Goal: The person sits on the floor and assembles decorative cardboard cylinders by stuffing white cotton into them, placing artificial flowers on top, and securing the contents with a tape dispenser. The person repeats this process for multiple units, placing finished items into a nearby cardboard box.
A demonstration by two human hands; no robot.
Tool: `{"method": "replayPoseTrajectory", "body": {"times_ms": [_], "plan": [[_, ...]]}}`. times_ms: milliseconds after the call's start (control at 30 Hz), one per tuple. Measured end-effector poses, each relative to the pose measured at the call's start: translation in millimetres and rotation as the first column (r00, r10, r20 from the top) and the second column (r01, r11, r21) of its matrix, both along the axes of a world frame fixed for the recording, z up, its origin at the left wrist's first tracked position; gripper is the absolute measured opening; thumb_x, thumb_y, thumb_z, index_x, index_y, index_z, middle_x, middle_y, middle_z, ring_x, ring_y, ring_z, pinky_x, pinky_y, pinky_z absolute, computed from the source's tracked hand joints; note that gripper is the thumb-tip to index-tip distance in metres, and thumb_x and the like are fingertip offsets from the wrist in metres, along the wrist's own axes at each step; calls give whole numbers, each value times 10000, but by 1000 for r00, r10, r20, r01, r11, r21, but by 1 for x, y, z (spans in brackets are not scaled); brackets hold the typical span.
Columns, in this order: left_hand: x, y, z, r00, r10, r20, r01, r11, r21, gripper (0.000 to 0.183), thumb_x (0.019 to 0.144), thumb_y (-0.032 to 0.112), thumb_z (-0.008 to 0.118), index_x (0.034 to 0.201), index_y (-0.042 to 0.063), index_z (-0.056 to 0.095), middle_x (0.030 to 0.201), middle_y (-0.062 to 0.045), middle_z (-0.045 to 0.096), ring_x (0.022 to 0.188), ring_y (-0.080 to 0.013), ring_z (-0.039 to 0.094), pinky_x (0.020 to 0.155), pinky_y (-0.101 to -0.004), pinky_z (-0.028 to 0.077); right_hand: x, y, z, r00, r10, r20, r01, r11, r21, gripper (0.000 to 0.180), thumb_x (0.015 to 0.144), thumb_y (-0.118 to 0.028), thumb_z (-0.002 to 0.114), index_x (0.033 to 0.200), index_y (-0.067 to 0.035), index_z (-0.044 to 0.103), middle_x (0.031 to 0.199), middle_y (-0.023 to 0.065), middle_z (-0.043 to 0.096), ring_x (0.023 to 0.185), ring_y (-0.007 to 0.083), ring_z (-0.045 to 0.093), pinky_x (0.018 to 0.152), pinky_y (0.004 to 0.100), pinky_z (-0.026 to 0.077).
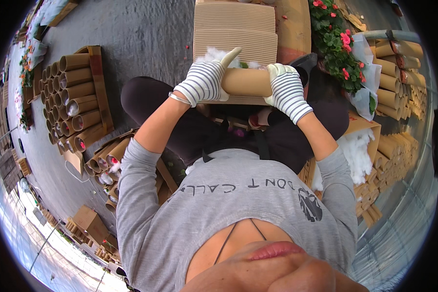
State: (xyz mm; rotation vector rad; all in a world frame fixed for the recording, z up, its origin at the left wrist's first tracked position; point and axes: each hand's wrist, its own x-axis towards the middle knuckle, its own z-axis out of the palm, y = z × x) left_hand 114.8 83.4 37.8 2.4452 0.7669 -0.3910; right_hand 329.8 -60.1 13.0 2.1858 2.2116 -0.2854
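Observation:
A brown cardboard tube [246,82] lies crosswise between my gloved hands above my lap. My left hand [206,80], in a white striped glove, is against the tube's left end with the thumb raised; its fingers are partly hidden. My right hand [286,87], gloved alike, wraps around the right end. Beneath and beyond the tube is a ridged corrugated cardboard surface [237,29]. White fluffy fibre [212,54] lies on it just behind my left hand, and a bit of green leaf [244,65] shows behind the tube. Both tube openings are covered by the hands.
At left, stacked tubes [76,78] fill a cardboard holder; some contain red flowers or white fibre. More tubes [111,157] lie nearer my left side. Flowering plants [334,47] stand at front right. A carton of white fibre [357,157] and stacked tubes [398,149] are at right.

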Motion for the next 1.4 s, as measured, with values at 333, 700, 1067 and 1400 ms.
{"method": "replayPoseTrajectory", "body": {"times_ms": [333,700,1067,1400], "plan": [[35,8,-5,906,-51,420,-109,931,347,1089,560,436,944,1490,138,462,1401,-196,532,1318,-369,494,1153,-528,337,60,107,-16,908,63,-414,-314,756,-575,699,586,-350,894,1083,87,670,896,201,741,782,301,719,693,386,573],[70,-24,-26,962,-32,272,-24,979,200,808,662,347,890,1322,33,546,1240,-173,620,1193,-363,582,1054,-475,440,82,97,-36,258,-404,-877,334,890,-311,824,844,-389,804,1454,49,466,1403,220,584,1283,313,570,1094,362,442],[68,-35,-28,949,-55,310,-29,965,260,791,662,320,885,1310,23,542,1243,-181,617,1172,-370,586,1023,-459,457,59,81,-44,782,-510,-359,534,845,-38,505,851,-197,777,1317,-110,605,1223,164,692,1134,346,656,998,433,516],[62,-44,-30,931,-50,363,-58,957,283,726,667,276,873,1285,40,573,1234,-145,630,1169,-337,591,1035,-447,452,60,46,-35,806,-123,-579,230,966,115,134,921,-104,646,1046,-58,660,966,171,715,933,380,674,820,434,543]]}}
